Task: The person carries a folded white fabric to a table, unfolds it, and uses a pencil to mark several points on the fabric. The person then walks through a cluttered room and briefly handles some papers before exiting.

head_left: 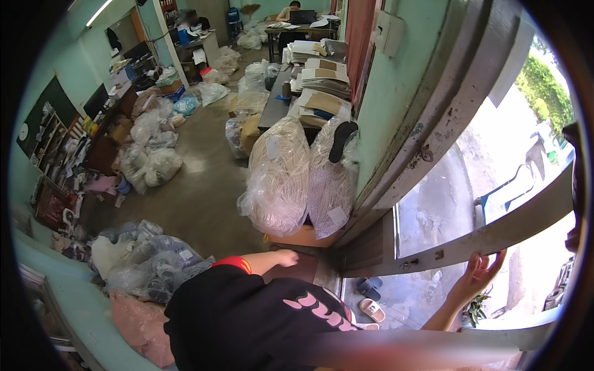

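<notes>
My right hand (475,283) is raised to the lower edge of a pale door panel (451,247). Its fingers are stretched and apart, with the tips touching that edge. Bent across in front of my black shirt (247,315), my left arm comes out of a red-cuffed sleeve. My left hand (286,258) hangs over the floor by the doorway; its fingers point away and are mostly hidden. Closest to it stand two big clear plastic bags of pale, cord-like material (281,179), with a black sandal (343,141) on the right one.
Dark and pink sandals (372,310) lie outside the sill. Plastic bags (148,260) are heaped at the left, more (151,154) along the desks. Paper stacks (322,77) cover a long table. Two people sit at far desks. Bright pavement and green plants (544,86) show outside.
</notes>
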Tool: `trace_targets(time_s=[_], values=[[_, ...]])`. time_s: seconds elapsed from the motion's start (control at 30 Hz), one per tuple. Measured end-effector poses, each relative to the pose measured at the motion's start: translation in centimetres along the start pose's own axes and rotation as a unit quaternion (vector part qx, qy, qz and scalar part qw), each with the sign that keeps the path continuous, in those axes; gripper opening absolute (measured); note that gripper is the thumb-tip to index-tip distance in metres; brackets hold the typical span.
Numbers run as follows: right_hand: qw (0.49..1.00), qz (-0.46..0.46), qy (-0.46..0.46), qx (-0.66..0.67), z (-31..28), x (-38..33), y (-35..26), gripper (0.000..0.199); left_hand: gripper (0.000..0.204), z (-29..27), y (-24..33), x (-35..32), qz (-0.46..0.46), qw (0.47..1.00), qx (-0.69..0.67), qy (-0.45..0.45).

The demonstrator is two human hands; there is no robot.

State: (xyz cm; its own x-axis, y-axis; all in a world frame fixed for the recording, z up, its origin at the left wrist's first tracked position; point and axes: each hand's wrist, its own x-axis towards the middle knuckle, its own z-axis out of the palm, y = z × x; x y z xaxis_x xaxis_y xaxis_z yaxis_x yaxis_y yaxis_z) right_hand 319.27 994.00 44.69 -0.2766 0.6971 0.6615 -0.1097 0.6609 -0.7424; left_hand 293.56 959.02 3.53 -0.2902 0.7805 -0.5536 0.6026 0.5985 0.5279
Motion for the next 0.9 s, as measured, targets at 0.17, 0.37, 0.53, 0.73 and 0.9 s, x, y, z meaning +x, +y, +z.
trace_targets(time_s=[0.17,0.37,0.53,0.73,0.9], values=[[0.994,-0.007,0.025,0.110,1.1,-0.2,-0.4,0.089,0.049,-7.9,17.8,0.0,0.232,0.908,-0.308,0.166],[0.998,0.050,0.049,-0.002,-11.0,-5.1,2.8,0.048,0.094,-19.0,35.4,-3.6,0.414,0.833,-0.179,0.321],[0.915,0.189,0.283,-0.216,-27.8,-16.6,-2.1,0.028,0.109,-19.4,43.0,-3.9,0.563,0.717,-0.017,0.411],[0.794,0.274,0.381,-0.387,-32.1,-26.2,-9.7,0.027,0.106,-15.5,44.1,-1.8,0.519,0.736,-0.083,0.428],[0.796,0.329,0.407,-0.304,-28.6,-27.9,-7.8,0.027,0.098,-14.4,43.3,-1.2,0.519,0.721,-0.180,0.423]])
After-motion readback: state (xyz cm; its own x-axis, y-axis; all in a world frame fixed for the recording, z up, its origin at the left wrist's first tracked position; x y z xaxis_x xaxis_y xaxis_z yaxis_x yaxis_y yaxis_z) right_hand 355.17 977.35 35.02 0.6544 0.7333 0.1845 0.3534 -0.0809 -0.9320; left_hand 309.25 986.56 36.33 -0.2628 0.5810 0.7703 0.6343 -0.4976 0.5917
